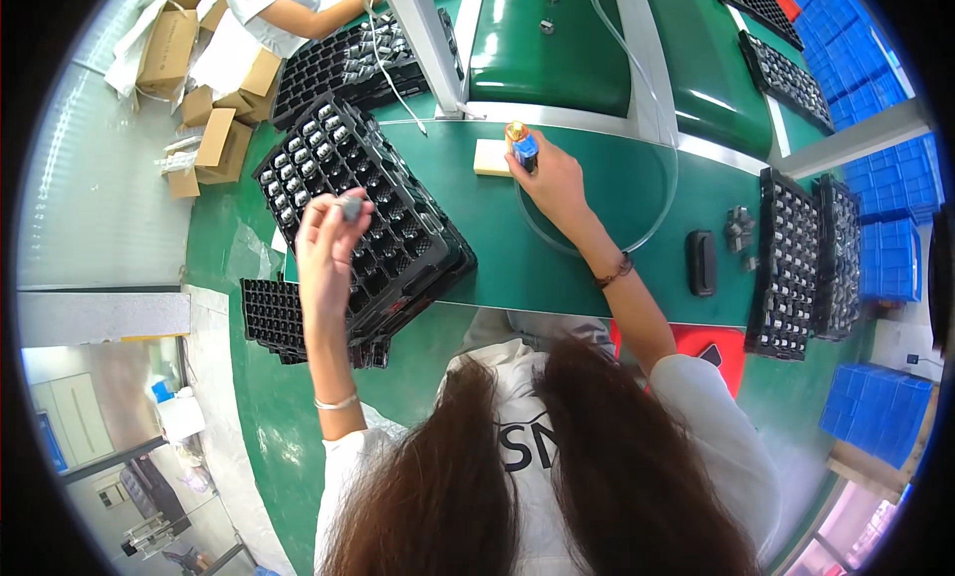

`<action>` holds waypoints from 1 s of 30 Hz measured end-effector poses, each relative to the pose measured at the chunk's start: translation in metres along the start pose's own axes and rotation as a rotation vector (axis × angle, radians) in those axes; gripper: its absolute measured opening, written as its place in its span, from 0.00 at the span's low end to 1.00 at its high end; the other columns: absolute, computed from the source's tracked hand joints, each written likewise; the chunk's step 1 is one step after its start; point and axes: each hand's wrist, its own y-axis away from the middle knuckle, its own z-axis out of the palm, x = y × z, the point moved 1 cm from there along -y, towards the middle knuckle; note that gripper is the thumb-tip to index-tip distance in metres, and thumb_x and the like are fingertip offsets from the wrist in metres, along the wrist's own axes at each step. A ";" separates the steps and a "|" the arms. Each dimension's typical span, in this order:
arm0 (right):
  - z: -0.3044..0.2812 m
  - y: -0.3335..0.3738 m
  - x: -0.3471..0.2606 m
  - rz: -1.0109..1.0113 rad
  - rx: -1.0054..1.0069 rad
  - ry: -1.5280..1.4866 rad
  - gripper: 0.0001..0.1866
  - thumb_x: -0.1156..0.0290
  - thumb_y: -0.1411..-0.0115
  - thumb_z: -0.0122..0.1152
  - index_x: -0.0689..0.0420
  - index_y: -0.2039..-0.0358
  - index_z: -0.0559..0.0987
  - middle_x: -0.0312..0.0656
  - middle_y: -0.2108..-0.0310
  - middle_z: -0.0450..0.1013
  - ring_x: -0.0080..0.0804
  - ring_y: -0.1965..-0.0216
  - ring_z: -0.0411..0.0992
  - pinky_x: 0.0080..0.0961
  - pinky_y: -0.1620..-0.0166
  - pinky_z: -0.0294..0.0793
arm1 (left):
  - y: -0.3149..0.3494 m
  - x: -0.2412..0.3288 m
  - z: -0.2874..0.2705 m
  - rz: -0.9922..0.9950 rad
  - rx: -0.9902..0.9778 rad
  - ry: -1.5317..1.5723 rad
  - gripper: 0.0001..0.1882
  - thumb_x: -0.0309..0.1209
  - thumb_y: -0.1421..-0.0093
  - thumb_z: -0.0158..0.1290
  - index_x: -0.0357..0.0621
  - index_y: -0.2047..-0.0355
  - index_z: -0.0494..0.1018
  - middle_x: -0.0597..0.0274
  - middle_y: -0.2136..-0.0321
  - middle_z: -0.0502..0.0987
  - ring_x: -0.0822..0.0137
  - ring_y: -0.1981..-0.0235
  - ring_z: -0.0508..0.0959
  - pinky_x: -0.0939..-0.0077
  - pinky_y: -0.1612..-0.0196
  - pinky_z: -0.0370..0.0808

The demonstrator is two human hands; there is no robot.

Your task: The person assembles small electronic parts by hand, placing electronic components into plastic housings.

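Note:
My left hand (pixel 328 233) pinches a small grey metal part (pixel 351 209) above a stack of black plastic trays (pixel 418 233). Silvery metal parts (pixel 298 168) fill many pockets on the far left side of the top tray; other pockets hold nothing. Over the green table (pixel 557 283), my right hand (pixel 553 178) is wrapped round a blue and black air gun (pixel 525 148) with a brass-coloured end pointing away from me. A clear hose (pixel 672 178) loops across the table toward that hand. Just left of the gun lies a pale yellow block (pixel 491 158).
At right are a black case (pixel 701 263), loose metal parts (pixel 738 228) and filled black trays (pixel 786 268). A white post (pixel 423 44) and green conveyor belt (pixel 547 59) stand beyond the table. A co-worker's arm (pixel 308 19) reaches over trays at far left, near cardboard boxes (pixel 224 143).

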 end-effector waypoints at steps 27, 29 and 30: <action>0.013 -0.085 0.052 0.122 0.024 -0.201 0.18 0.59 0.51 0.63 0.57 0.65 0.72 0.52 0.73 0.73 0.52 0.70 0.73 0.37 0.68 0.71 | 0.057 -0.078 0.096 -0.433 -0.255 0.338 0.14 0.31 0.36 0.45 0.40 0.52 0.66 0.62 0.58 0.71 0.74 0.61 0.70 0.82 0.57 0.66; 0.020 -0.126 0.086 0.085 0.127 -0.132 0.19 0.58 0.50 0.63 0.58 0.64 0.73 0.50 0.73 0.74 0.47 0.70 0.74 0.34 0.67 0.72 | 0.054 -0.083 0.097 -0.430 -0.258 0.356 0.16 0.32 0.36 0.45 0.40 0.49 0.65 0.63 0.59 0.71 0.76 0.61 0.70 0.83 0.57 0.67; 0.022 -0.145 0.101 0.065 0.169 -0.041 0.20 0.58 0.50 0.64 0.58 0.62 0.74 0.49 0.72 0.75 0.42 0.69 0.76 0.31 0.65 0.72 | 0.052 -0.083 0.098 -0.428 -0.260 0.367 0.17 0.32 0.36 0.45 0.40 0.48 0.64 0.63 0.59 0.72 0.76 0.62 0.70 0.83 0.57 0.67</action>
